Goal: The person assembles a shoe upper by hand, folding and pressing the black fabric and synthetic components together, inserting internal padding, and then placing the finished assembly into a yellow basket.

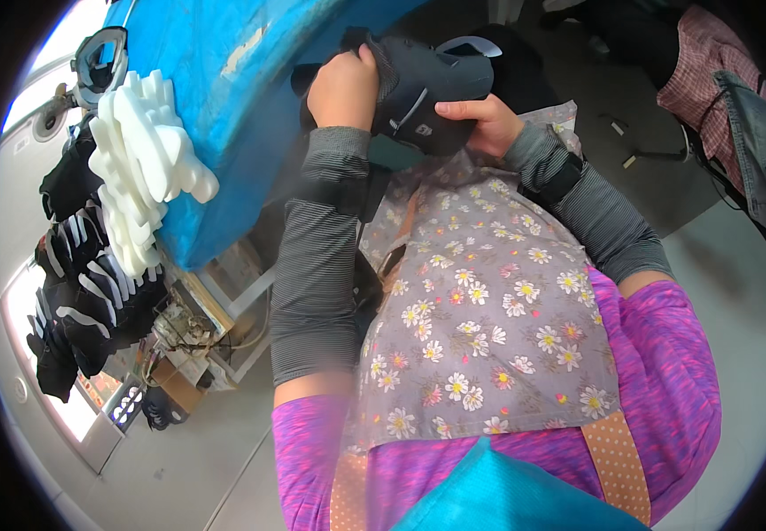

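A black shoe upper (423, 84), or a piece much like one, is held up in front of my floral apron. It has a mesh part near my left hand, a thin pale strip and a small pale mark on its side. My left hand (345, 91) is closed around its left end, knuckles upward. At the lower right, my right hand (494, 126) grips it with the thumb laid on top; the other fingers are mostly hidden. A pale curved piece (471, 46) shows at the upper right end of the black piece, and I cannot tell whether it is attached.
A blue-covered table (250, 115) lies at the upper left. White foam-like shapes (139, 155) are piled at its left edge, beside several black pieces with white strips (91, 292). A wooden-edged shelf (201, 305) stands below. Another person in a checked garment (711, 84) is at the right.
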Demonstrator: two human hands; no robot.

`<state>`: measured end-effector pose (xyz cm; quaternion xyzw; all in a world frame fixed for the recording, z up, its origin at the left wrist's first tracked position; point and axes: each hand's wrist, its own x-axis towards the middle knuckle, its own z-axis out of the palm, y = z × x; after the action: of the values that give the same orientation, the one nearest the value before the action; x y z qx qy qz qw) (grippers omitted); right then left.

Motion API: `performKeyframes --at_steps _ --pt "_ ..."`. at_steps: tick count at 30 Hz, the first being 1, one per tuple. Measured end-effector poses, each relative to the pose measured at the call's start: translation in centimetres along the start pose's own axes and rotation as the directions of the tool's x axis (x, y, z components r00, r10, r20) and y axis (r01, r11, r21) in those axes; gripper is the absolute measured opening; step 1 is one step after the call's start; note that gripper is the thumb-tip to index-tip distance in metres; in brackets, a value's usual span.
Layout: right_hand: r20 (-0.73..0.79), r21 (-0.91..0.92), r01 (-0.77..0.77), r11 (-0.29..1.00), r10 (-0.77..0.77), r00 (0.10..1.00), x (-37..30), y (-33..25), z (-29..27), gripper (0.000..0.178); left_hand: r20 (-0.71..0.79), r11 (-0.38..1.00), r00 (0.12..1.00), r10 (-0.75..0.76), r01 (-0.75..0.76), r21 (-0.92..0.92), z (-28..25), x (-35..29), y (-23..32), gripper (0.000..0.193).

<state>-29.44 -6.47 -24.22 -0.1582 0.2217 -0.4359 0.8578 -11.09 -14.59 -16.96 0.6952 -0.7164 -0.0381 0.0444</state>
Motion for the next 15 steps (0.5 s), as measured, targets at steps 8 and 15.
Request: performKeyframes --at_steps 8,15 --pt "0.005 -0.092 0.008 0.996 -0.007 1.000 -0.2 -0.6 0.4 0.043 0.226 0.965 0.940 0.255 -0.261 -0.007 1.5 0.2 -1.5 0.016" --pt "0.013 0.098 -0.120 0.988 0.119 0.993 1.0 0.7 0.5 0.039 0.118 0.934 0.934 0.336 -0.347 0.083 1.9 -0.1 -3.4 0.021"
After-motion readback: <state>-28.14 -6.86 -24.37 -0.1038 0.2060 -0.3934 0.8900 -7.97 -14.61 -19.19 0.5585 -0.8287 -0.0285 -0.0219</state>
